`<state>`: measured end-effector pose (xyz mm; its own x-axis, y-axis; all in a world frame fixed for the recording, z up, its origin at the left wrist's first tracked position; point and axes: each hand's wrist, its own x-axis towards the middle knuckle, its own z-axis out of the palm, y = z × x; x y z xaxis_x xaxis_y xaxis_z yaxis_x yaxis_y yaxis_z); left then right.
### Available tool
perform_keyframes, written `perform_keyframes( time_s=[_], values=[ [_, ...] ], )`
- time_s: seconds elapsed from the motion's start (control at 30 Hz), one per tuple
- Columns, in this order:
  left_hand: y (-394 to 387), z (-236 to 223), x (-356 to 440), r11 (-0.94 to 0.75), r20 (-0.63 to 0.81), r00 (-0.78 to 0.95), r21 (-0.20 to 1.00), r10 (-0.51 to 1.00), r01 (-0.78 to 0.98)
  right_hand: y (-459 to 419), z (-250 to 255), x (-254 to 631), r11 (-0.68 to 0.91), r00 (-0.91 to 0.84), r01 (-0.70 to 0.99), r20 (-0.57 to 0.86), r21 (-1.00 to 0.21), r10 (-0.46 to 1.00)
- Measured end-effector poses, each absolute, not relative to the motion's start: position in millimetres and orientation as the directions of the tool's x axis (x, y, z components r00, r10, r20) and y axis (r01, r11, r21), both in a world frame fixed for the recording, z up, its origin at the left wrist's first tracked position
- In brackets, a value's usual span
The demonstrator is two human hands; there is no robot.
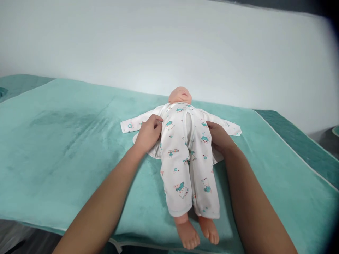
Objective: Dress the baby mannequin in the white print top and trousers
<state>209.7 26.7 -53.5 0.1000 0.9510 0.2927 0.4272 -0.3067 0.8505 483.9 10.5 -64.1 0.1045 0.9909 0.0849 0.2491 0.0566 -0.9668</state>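
A baby doll (180,95) lies on its back, its bare feet toward me. White baby trousers (176,169) with a teal and red cartoon print cover its legs and reach up over the chest, with a slit at the crotch. Beneath them, a matching white baby top (143,119) has its sleeves spread to both sides. My left hand (150,133) is closed at the trousers' left edge, fingers curled against the cloth. On the opposite edge, my right hand (219,137) grips the trousers' side, its fingertips partly hidden behind the fabric.
A light teal padded mat (66,155) lies under the doll, wrinkled on the left. Darker teal cloth (299,137) shows beyond its right border. Behind stands a plain white wall (132,46). The mat's front edge runs just below the doll's feet.
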Motion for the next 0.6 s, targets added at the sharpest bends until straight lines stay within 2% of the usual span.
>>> perform_keyframes(
  time_s=[0.1, 0.2, 0.3, 0.4, 0.6],
  values=[
    [28.9, -55.5, 207.1, -0.131, 0.096, 0.128, 0.945, 0.987, 0.298, 9.5, -61.4, 483.4, -0.03, -0.019, 0.116, -0.033, -0.993, 0.999],
    [30.1, -56.1, 204.9, 0.004, -0.052, 0.254, 0.982, 0.966, 0.189, 6.6, -54.0, 482.8, -0.051, -0.1, 0.133, -0.064, -0.99, 0.993],
    [27.9, -53.9, 204.9, 0.075, -0.105, 0.334, 0.992, 0.937, 0.102, 1.7, -44.5, 482.3, -0.052, -0.173, 0.208, -0.089, -0.977, 0.981],
    [24.3, -50.2, 206.6, 0.149, -0.134, 0.341, 0.989, 0.93, -0.016, -1.9, -39.0, 482.4, -0.041, -0.171, 0.225, -0.081, -0.974, 0.982],
    [21.9, -41.7, 210.8, 0.304, -0.226, 0.356, 0.936, 0.907, -0.178, -1.0, -39.6, 477.6, -0.091, -0.095, 0.014, -0.092, -0.996, 0.991]
  ],
)
